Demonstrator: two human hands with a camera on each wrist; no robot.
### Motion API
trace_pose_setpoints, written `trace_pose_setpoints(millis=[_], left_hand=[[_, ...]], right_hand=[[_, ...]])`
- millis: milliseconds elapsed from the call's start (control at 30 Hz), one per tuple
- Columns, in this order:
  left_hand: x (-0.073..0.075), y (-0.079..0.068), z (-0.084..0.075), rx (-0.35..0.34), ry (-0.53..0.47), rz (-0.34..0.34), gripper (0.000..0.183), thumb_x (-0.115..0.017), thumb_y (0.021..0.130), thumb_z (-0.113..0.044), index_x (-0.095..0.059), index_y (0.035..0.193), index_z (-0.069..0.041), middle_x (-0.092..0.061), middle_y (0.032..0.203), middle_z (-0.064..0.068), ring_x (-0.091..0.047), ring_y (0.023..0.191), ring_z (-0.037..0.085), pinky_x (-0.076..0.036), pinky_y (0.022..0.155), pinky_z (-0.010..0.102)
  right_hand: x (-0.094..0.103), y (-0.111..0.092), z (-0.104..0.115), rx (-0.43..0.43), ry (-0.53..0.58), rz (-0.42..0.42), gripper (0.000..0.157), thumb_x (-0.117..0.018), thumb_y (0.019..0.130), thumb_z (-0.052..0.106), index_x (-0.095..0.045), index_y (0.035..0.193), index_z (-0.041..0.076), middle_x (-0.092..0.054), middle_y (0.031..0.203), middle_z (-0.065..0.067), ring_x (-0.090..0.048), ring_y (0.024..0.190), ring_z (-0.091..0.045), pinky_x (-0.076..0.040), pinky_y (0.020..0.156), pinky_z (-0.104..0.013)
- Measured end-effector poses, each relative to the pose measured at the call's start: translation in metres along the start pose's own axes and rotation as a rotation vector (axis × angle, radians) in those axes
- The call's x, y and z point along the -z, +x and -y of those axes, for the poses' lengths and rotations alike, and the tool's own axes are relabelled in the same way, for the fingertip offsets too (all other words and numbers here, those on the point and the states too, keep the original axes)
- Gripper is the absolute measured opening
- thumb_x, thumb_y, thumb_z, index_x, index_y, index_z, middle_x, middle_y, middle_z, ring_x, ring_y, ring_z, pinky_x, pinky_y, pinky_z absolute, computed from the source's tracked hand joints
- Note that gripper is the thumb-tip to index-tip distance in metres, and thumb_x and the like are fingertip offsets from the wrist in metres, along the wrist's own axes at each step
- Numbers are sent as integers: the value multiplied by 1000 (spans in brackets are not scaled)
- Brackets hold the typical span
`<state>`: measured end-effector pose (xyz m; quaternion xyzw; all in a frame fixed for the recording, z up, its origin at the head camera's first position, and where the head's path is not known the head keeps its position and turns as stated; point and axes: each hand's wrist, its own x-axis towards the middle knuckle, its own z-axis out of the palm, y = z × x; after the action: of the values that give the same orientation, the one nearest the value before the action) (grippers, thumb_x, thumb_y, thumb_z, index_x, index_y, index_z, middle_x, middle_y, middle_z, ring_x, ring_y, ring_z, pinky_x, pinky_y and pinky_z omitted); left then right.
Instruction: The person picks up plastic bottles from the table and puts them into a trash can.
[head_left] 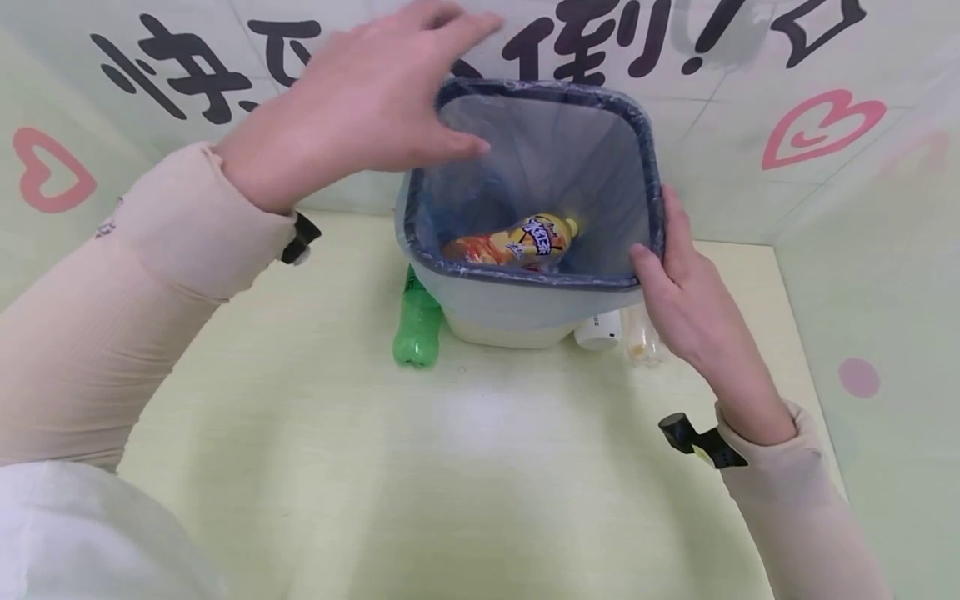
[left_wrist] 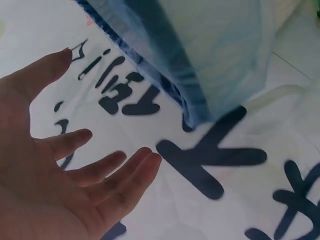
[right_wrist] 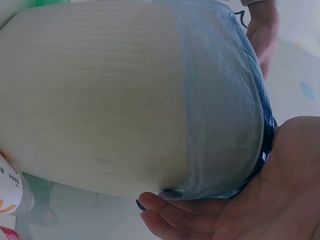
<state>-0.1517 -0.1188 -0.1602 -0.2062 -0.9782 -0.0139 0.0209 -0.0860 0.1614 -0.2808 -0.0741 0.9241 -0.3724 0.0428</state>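
Note:
A pale trash bin (head_left: 510, 335) stands by the back wall, lined with a translucent blue bag (head_left: 600, 158) folded over its dark rim. Inside it lies a yellow-and-orange labelled drink bottle (head_left: 545, 236). My right hand (head_left: 686, 292) grips the bin's right edge, thumb over the rim and fingers down the outside, as the right wrist view also shows on the bag's folded edge (right_wrist: 225, 125). Above the left rim, my left hand (head_left: 352, 96) is raised with thumb and fingers spread. In the left wrist view that hand (left_wrist: 65, 180) holds nothing and is apart from the bag.
Beside the bin's base, a green bottle (head_left: 417, 333) lies on the left. A white container (head_left: 598, 331) and a clear bottle (head_left: 642, 340) are on the right. The pale table (head_left: 450, 483) meets a printed wall (head_left: 720, 133) behind and a side panel (head_left: 885, 333) at right.

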Motion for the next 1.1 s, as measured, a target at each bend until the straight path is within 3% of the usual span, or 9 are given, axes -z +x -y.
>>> trace_pose_setpoints(millis=[167, 267, 533, 867, 1100], left_hand=[[2, -5, 36, 82, -83, -102, 87, -61, 81, -46, -2, 144, -39, -4, 152, -6, -23, 132, 29, -34, 94, 56], [-6, -10, 59, 115, -156, -130, 83, -61, 82, -40, -5, 143, -43, -6, 151, -12, -20, 134, 24, -26, 102, 53], [-51, -21, 103, 255, -245, 57, 90, -57, 83, -50, -3, 147, -17, -6, 151, 11, -7, 136, 34, -13, 105, 56], [-118, -22, 113, 263, -333, 155, 92, -56, 82, -55, -5, 147, -15, -10, 149, 17, -11, 134, 38, -15, 103, 58], [-164, -21, 109, 229, -356, 140, 86, -56, 83, -50, -13, 147, -12, -21, 146, 20, -20, 132, 39, -21, 102, 57]], right_hand=[[0, 1, 0, 3, 7, 5, 60, -30, 94, 45, 7, 141, 42, -32, 142, -17, -32, 127, -32, -27, 100, -52], [0, 1, -1, 4, 9, 7, 59, -30, 94, 45, 7, 141, 43, -33, 141, -17, -33, 127, -32, -27, 99, -52], [0, 0, -1, -7, 1, 2, 60, -30, 94, 46, 7, 141, 43, -34, 140, -18, -34, 126, -34, -27, 98, -54], [-1, -1, -3, -6, 6, -10, 59, -30, 94, 45, 5, 141, 44, -35, 140, -17, -35, 126, -33, -28, 98, -53], [-2, 0, -4, 9, 19, -15, 59, -31, 94, 45, 4, 141, 45, -33, 141, -14, -35, 126, -32, -28, 98, -53]])
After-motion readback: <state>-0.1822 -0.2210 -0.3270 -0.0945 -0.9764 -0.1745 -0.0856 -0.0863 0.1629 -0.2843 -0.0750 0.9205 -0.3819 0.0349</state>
